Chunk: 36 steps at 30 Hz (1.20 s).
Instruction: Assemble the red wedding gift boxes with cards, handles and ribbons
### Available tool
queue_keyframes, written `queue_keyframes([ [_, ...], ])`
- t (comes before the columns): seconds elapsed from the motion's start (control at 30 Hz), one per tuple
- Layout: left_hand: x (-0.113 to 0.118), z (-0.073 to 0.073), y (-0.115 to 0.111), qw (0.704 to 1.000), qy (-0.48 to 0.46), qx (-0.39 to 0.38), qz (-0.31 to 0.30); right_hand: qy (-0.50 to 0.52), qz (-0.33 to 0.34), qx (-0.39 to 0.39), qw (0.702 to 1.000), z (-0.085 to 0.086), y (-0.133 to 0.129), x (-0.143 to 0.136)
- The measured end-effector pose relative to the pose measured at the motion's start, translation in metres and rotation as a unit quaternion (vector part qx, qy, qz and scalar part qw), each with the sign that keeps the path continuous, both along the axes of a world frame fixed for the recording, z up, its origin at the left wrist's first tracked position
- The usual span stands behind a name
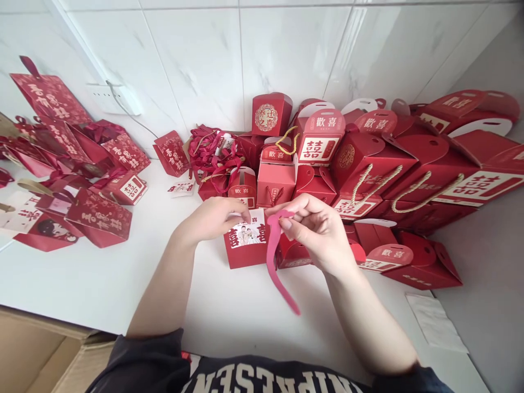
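In the middle of the table a small red gift box [246, 257] stands upright, with a white card [252, 232] printed with a couple and red characters on its front. My left hand [213, 218] is at the box's upper left corner, its thumb and fingers curled round the top edge; the far fingertips are partly hidden. Just right of the box, my right hand [317, 232] pinches a pink ribbon [273, 256] between thumb and forefinger. One long end of the ribbon dangles in front of the box toward the table.
Red gift boxes [368, 164] with rope handles are stacked at the right. A pile of dark red ribbons [215, 155] lies behind my left hand. More ribboned boxes [100, 218] stand at left. A cardboard carton [45, 355] is at lower left, and a white tissue [436, 322] at right.
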<state>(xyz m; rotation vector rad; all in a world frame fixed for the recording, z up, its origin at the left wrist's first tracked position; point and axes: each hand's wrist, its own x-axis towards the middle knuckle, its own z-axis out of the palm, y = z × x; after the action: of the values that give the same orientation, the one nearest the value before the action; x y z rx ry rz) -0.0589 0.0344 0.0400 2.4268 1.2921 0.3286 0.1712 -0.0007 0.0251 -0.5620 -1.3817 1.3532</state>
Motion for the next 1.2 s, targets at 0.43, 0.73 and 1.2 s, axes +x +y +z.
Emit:
queue_keyframes([
  [0.43,0.006,0.004,-0.005,0.996,0.001,-0.092,-0.018,-0.208,-0.002,-0.036,0.978,-0.040,0.022,-0.008],
  [0.73,0.014,-0.008,0.002,0.995,-0.005,-0.089,0.037,-0.370,-0.146,0.296,0.869,-0.048,0.023,-0.013],
  [1.2,0.016,-0.004,-0.003,0.998,-0.013,-0.063,0.025,-0.451,-0.156,0.451,0.754,-0.052,0.029,-0.006],
])
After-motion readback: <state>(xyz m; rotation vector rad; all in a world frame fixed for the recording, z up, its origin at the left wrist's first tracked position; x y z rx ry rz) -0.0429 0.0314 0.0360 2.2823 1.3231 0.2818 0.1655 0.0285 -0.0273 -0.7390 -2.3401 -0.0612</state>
